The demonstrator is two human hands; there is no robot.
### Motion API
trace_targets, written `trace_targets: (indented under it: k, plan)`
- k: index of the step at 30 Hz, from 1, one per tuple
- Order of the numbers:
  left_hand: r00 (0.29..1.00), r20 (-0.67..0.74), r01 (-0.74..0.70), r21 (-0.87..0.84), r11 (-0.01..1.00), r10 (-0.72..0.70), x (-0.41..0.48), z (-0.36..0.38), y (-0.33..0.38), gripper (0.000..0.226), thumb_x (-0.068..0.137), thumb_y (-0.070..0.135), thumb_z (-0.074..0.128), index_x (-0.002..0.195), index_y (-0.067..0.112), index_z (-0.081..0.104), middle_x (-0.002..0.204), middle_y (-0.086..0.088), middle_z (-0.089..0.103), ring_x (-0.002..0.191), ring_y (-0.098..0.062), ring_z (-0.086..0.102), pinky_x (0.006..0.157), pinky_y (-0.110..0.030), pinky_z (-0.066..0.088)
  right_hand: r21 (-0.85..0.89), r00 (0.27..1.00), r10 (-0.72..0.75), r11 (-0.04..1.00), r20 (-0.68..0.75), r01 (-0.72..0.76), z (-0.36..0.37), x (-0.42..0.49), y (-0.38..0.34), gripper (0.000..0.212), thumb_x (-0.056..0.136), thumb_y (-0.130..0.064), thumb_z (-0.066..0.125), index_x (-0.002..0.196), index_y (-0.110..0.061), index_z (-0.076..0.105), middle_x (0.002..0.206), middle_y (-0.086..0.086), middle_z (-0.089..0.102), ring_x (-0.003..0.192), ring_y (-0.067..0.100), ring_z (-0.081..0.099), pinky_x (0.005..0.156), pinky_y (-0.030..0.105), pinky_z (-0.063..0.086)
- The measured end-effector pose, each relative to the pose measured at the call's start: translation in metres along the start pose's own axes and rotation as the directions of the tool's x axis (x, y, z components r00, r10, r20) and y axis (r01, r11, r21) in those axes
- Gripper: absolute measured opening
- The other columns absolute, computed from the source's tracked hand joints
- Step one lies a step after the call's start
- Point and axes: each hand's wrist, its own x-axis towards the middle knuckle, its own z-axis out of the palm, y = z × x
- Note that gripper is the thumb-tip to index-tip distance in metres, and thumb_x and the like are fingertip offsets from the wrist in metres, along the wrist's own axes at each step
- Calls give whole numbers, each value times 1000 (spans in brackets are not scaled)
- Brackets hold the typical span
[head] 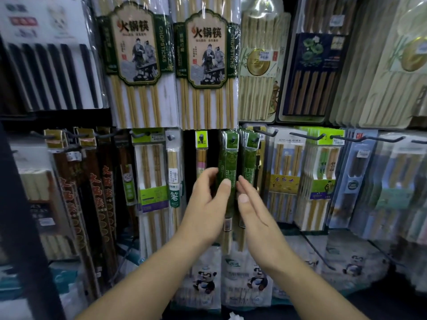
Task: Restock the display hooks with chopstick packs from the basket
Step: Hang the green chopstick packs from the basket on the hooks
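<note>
**Operator:** Left hand (208, 199) status?

**Observer:** Left hand was closed around the green chopstick pack (227, 162), thumb (225, 188) across the front face, remaining fingers wrapped behind the left edge. The grip sat at about mid-height of the pack.

**Operator:** Location of that pack?

**Observer:** It hung on a display hook (233, 140) in the middle row of the rack, upright, with its green header card at the hook. Several identical packs were stacked behind it on the same hook. A second green pack (249, 158) hung on the adjacent hook just to the right.

**Operator:** Right hand?

**Observer:** Right hand (251, 204) was open, fingers extended and held together, palm turned toward the left. Its fingertips lay at the right edge of the gripped pack, in the gap between the two green packs. Whether they touched either pack could not be told. It held nothing.

**Operator:** Surroundings?

**Observer:** Two large chopstick bundles (205, 65) with green and cream labels hung directly above. A narrow pack with a white barcode label (173, 172) hung to the left. Blue-backed packs (284, 176) hung to the right. Panda-printed packs (205, 282) occupied the row below the hands. The basket was not in view.
</note>
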Motion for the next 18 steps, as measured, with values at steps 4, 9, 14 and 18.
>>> trace_targets:
  k: [4,9,14,18]
  plan:
    - [989,91,127,-114,985,-117,24,11,-16,61,105,51,43,160,31,24,159,8,36,147,-13,33,122,-39,28,83,995,95,992,-27,-93,21,17,0,70,89,-73,24,155,-53,13,157,-32,18,142,-11,18,122,28,17]
    - [978,111,192,-185,964,-174,31,19,-30,74,98,68,32,162,38,12,163,10,29,138,-1,26,108,-26,23,117,980,165,981,-108,-152,35,37,7,77,87,-78,23,158,-49,11,163,-23,20,145,-1,20,126,44,16]
    - [972,116,225,-218,950,-203,36,20,-37,71,102,63,30,163,36,8,166,11,24,132,5,20,101,-13,11,199,967,168,971,-192,-129,39,52,11,75,92,-72,27,160,-42,14,163,-18,24,135,-5,23,114,27,22]
    - [971,154,221,-274,936,-184,35,20,-48,71,102,64,34,163,35,12,167,10,24,144,-2,24,110,-24,22,209,964,174,969,-199,-132,42,51,18,87,81,-77,29,159,-41,18,155,-22,28,133,-6,24,107,24,23]
